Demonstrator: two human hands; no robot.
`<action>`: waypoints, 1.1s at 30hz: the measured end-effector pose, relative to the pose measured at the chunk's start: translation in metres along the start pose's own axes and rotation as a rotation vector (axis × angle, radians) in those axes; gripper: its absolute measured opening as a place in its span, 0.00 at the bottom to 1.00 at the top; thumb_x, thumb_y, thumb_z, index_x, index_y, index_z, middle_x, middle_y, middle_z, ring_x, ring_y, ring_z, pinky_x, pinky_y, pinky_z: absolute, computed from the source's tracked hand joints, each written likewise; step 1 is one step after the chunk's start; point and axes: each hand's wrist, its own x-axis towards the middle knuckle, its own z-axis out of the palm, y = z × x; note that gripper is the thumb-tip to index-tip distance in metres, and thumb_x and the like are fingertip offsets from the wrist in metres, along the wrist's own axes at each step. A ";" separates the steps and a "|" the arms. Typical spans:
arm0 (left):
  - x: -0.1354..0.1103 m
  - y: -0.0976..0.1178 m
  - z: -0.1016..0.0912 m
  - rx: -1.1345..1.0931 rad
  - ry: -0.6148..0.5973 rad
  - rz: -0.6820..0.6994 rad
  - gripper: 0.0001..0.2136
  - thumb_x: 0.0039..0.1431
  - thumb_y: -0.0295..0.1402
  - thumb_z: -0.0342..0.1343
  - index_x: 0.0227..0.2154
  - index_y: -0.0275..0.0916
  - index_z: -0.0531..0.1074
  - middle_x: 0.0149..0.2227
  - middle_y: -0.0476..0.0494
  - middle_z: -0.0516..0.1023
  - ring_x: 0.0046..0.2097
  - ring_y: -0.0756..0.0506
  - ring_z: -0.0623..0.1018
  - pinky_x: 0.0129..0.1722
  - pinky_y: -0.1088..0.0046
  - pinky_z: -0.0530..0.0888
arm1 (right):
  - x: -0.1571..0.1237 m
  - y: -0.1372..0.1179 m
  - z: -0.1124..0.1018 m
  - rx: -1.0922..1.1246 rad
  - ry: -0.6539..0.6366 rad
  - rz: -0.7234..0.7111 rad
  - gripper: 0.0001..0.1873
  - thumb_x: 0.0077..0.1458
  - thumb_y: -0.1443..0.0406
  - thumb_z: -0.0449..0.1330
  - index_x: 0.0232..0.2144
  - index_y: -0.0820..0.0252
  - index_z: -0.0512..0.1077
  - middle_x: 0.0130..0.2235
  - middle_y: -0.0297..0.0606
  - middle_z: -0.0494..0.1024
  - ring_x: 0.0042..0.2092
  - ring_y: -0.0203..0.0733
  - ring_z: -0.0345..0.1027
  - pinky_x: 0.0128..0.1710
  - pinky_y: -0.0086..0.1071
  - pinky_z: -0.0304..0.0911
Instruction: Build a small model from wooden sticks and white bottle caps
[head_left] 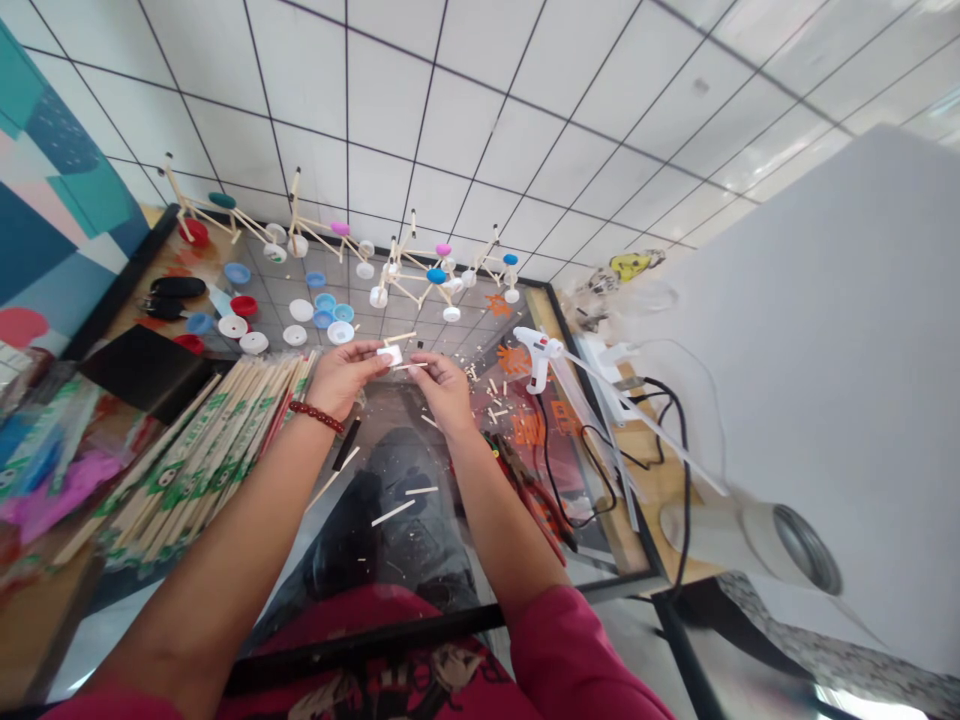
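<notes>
The left hand pinches a small white piece — the right hand, just beside it, grips a thin stick. This looks like lining the two up, at the clock's centre; it calls for steady fingertips. Forearms reach in from seven and five o'clock, a glue gun at three.

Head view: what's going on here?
A person's left hand pinches a small white piece; the right hand holds a thin stick close to it. Stick models with cap wheels stand behind. A glue gun is at right, wrapped wooden sticks at left.
</notes>
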 end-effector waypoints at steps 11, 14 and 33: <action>0.000 0.000 0.001 -0.018 0.001 0.004 0.23 0.23 0.31 0.82 0.27 0.34 0.81 0.30 0.45 0.84 0.33 0.48 0.80 0.41 0.68 0.78 | 0.001 -0.001 0.002 0.054 0.012 -0.006 0.12 0.46 0.58 0.72 0.32 0.56 0.78 0.30 0.32 0.83 0.33 0.39 0.77 0.39 0.33 0.72; -0.001 0.001 0.002 -0.019 0.007 0.001 0.22 0.24 0.31 0.81 0.27 0.35 0.81 0.30 0.45 0.84 0.33 0.47 0.81 0.41 0.68 0.78 | 0.001 -0.001 0.002 0.037 0.027 0.004 0.12 0.46 0.57 0.72 0.32 0.55 0.78 0.30 0.32 0.83 0.34 0.40 0.77 0.41 0.34 0.73; -0.001 0.002 0.002 -0.022 -0.012 -0.007 0.21 0.25 0.31 0.81 0.27 0.34 0.82 0.30 0.45 0.84 0.34 0.47 0.81 0.43 0.67 0.79 | 0.001 -0.002 0.001 0.028 0.006 0.020 0.08 0.47 0.60 0.70 0.32 0.54 0.79 0.30 0.30 0.82 0.33 0.40 0.77 0.40 0.33 0.72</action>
